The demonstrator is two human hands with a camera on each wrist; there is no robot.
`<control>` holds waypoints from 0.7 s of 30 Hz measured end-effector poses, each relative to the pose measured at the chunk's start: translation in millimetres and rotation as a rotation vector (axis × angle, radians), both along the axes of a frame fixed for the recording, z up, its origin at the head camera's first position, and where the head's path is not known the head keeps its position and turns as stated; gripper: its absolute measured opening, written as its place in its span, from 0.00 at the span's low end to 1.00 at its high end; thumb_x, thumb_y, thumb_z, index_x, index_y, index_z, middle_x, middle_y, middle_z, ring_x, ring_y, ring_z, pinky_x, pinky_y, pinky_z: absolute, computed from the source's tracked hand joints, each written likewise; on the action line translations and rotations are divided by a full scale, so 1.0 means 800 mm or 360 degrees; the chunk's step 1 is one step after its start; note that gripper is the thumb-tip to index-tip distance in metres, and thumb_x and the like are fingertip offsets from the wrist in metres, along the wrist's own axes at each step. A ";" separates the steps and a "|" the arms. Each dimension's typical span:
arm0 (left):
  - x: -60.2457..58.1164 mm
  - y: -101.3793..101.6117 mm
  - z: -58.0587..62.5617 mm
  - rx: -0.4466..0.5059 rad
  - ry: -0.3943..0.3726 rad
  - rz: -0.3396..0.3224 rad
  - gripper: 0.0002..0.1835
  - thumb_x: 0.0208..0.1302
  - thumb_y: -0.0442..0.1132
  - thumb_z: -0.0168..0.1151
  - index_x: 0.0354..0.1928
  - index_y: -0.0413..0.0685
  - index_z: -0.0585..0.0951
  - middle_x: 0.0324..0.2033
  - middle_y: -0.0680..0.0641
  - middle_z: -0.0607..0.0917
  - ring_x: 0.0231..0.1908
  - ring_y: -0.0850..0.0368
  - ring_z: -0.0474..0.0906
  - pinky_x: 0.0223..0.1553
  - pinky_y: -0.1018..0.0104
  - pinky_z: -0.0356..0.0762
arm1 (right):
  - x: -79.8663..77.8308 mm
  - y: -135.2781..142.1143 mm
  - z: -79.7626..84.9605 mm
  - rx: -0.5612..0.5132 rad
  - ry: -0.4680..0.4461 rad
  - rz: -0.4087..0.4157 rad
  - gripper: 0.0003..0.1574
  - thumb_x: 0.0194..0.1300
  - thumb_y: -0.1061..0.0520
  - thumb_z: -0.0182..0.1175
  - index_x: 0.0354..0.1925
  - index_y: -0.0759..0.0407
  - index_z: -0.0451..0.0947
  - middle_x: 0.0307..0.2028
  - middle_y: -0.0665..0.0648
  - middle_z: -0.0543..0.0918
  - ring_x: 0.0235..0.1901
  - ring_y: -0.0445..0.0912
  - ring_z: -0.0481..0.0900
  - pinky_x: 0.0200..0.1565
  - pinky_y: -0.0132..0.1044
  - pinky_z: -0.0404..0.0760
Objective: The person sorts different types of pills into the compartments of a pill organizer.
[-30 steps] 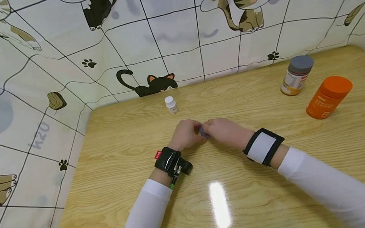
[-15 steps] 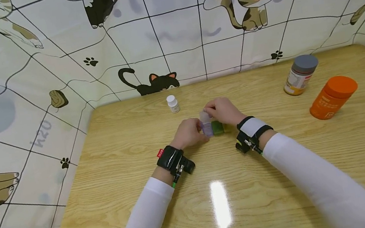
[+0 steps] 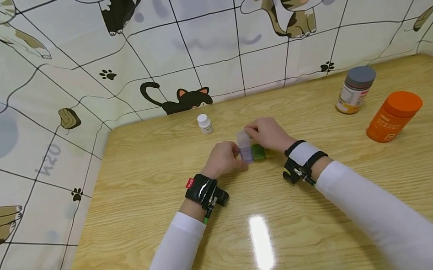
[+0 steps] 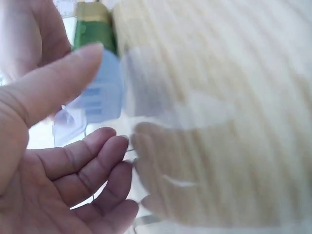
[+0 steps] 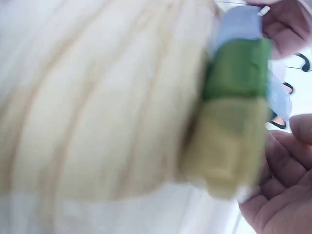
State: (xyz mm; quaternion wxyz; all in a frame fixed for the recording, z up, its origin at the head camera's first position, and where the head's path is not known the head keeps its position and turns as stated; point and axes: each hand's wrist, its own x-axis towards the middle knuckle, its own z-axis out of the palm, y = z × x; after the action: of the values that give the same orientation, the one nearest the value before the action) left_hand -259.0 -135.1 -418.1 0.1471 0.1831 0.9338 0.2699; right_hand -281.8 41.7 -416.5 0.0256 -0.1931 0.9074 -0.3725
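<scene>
A small pill box with purple, green and yellow compartments lies on the wooden table. Its purple compartment has the clear lid raised, tipped toward the far side. My left hand holds the purple end, with the thumb on one side and the fingers on the other. At the lid's right edge, my right hand pinches the lid with thumb and forefinger. The yellow compartment shows in the right wrist view; in the head view my right hand mostly hides it.
A small white bottle stands just beyond my left hand. To the far right are a grey-capped bottle and an orange jar. A cat-print sheet hangs behind the wooden table.
My right hand has drawn back from in front of the pill box and swung up to its far side. The purple compartment's lid has come up, and the box is now visible.
</scene>
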 end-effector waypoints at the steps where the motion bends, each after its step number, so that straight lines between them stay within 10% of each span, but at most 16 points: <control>1: -0.001 -0.002 0.000 0.0009 -0.0007 0.0008 0.21 0.46 0.44 0.73 0.39 0.38 0.79 0.32 0.47 0.79 0.31 0.57 0.71 0.31 0.69 0.70 | 0.002 0.006 0.001 -0.0007 0.0010 -0.0006 0.18 0.71 0.56 0.46 0.43 0.65 0.79 0.27 0.59 0.79 0.22 0.46 0.70 0.25 0.35 0.67; 7: -0.010 -0.028 0.004 0.0282 0.0159 0.0362 0.27 0.54 0.47 0.68 0.51 0.36 0.75 0.43 0.41 0.79 0.43 0.53 0.72 0.45 0.61 0.72 | 0.020 0.056 0.008 -0.0206 0.0275 -0.0195 0.20 0.71 0.56 0.46 0.51 0.69 0.74 0.40 0.66 0.81 0.38 0.51 0.76 0.38 0.47 0.76; 14: -0.029 -0.051 0.016 0.0543 0.0433 0.0856 0.31 0.58 0.38 0.64 0.60 0.33 0.64 0.55 0.35 0.68 0.54 0.44 0.63 0.54 0.52 0.65 | 0.031 0.105 -0.001 -0.0275 0.0591 -0.0452 0.14 0.68 0.61 0.49 0.42 0.69 0.78 0.31 0.64 0.82 0.30 0.49 0.75 0.30 0.39 0.72; 21: -0.051 -0.052 0.010 0.0571 0.0286 0.0933 0.38 0.55 0.37 0.66 0.64 0.35 0.58 0.60 0.36 0.64 0.58 0.45 0.60 0.58 0.52 0.62 | 0.038 0.117 -0.003 -0.0291 0.0605 -0.0558 0.13 0.67 0.60 0.50 0.40 0.67 0.79 0.27 0.61 0.82 0.24 0.45 0.72 0.25 0.30 0.67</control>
State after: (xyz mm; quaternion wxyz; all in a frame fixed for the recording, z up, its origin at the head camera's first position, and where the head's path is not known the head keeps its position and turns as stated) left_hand -299.5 -177.0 -410.1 -0.0540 -0.0468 0.8936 0.4431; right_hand -251.3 135.4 -418.6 -0.2275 -0.1010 0.8781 -0.4086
